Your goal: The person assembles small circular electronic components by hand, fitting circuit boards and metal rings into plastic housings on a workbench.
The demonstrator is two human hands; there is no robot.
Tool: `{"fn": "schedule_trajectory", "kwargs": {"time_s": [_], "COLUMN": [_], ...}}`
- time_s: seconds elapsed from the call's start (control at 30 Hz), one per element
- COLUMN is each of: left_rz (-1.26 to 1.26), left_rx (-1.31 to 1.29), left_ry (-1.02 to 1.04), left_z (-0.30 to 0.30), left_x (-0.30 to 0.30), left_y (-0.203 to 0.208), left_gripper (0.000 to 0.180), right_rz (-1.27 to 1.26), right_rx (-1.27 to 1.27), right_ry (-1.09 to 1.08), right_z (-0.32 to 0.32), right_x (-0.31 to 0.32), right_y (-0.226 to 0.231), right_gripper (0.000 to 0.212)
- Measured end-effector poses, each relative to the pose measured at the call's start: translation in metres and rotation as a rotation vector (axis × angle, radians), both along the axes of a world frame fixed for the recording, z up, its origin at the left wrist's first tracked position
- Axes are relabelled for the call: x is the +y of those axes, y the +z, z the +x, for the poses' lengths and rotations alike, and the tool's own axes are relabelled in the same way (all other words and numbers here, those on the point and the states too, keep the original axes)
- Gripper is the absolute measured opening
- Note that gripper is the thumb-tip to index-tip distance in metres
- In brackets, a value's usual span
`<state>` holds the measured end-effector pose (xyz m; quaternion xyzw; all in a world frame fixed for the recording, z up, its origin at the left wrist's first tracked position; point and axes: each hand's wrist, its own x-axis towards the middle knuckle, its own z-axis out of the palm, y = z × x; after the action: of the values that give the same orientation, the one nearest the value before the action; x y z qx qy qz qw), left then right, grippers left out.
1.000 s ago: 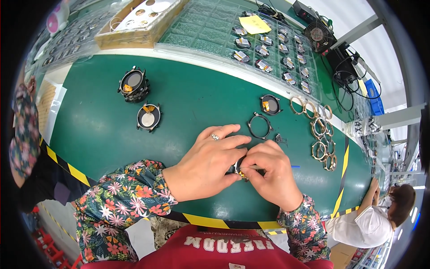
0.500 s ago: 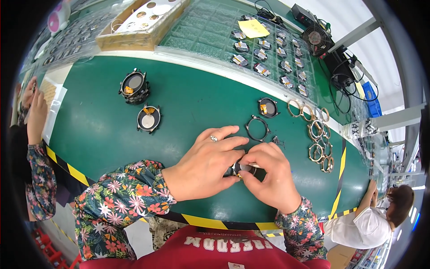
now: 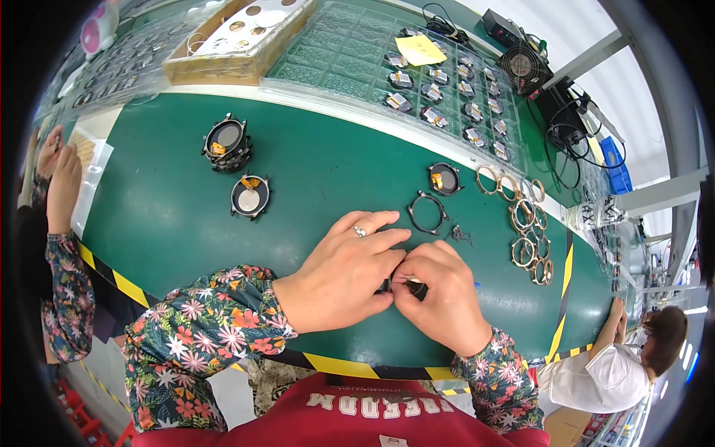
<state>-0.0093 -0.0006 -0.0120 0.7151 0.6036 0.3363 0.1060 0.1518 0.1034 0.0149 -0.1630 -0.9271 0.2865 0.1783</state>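
Hands (image 3: 344, 273) pinch a dark piece (image 3: 385, 285) near slim rings (image 3: 411, 215).

Dark part (image 3: 385, 286) mostly hidden btwn L hand (image 3: 344, 279) & R hand (image 3: 441, 292); tiny blk bits (image 3: 461, 235) too small to ID; co-worker (image 3: 64, 195) far L partly cut off

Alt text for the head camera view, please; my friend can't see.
A person's bare left hand and right hand meet at a small, mostly hidden dark part over a green table. Beyond lie stacked round black cases, left, and gold-coloured metal rings, right.
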Motion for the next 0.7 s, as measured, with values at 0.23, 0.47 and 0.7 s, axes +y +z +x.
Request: {"fn": "schedule_trajectory", "kwargs": {"time_s": [0.23,0.47,0.7], "left_rz": [-0.012,-0.088,-0.052], "left_rx": [-0.009,-0.005,-0.006], "left_ry": [0.008,0.022,-0.145], "left_z": [0.0,0.002,0.008], "left_x": [-0.001,0.001,0.005], "left_y": [0.003,0.008,0.003], "left_gripper": [0.04,0.062,0.067], "right_rz": [-0.01,0.144,0.051], "right_rx": [0.081,0.082,0.082], "right_ry": [-0.046,-0.335,-0.323], "right_z": [0.006,0.026,0.025], "right_x": [0.015,0.061,0.068], "right_y": [0.008,0.004,-0.014], "right_gripper": [0.013,0.004,0.009]}}
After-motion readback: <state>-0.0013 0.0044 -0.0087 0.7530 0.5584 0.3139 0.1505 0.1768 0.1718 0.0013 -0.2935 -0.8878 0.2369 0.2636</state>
